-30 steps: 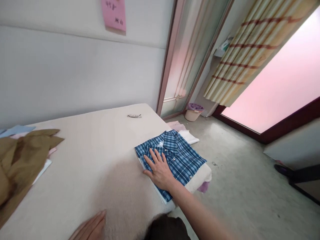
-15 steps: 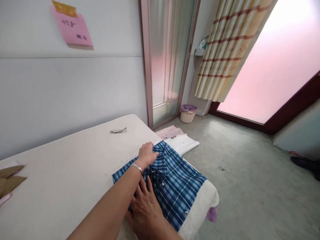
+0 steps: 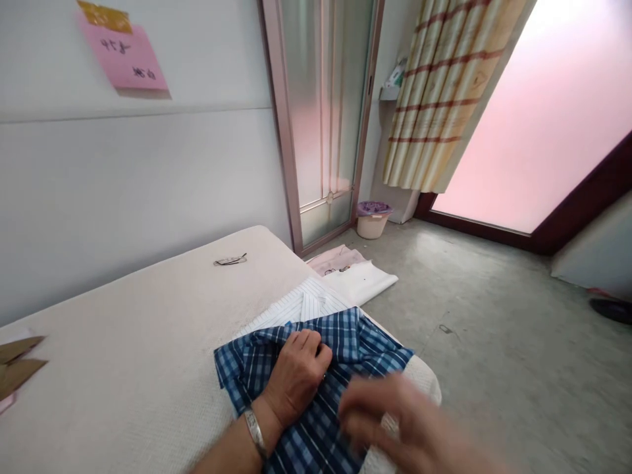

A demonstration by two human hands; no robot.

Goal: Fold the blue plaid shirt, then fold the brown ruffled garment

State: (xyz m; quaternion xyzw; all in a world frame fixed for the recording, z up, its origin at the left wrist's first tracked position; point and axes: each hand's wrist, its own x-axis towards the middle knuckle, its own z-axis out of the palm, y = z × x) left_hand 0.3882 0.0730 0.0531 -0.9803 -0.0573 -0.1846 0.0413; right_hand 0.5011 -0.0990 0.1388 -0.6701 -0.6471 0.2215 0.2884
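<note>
A folded blue plaid shirt (image 3: 316,421) lies at the near right corner of the cream-covered bed (image 3: 128,368). My left hand (image 3: 295,376), a bracelet on its wrist, has its fingers curled into the shirt's upper edge, bunching the cloth. Beneath and beyond it a white striped shirt (image 3: 301,305) lies uncovered. My right hand (image 3: 399,421) hovers blurred above the shirt's right side, fingers apart, holding nothing that I can see.
A pair of glasses (image 3: 230,260) lies near the bed's far edge. Brown cloth (image 3: 17,359) shows at the left edge. White and pink folded garments (image 3: 353,273) lie on the floor by a glass door, near a small bin (image 3: 372,220).
My left hand drew the plaid shirt's far edge back toward me, exposing the white striped shirt beneath. My right hand lifted off the shirt and moved right.
</note>
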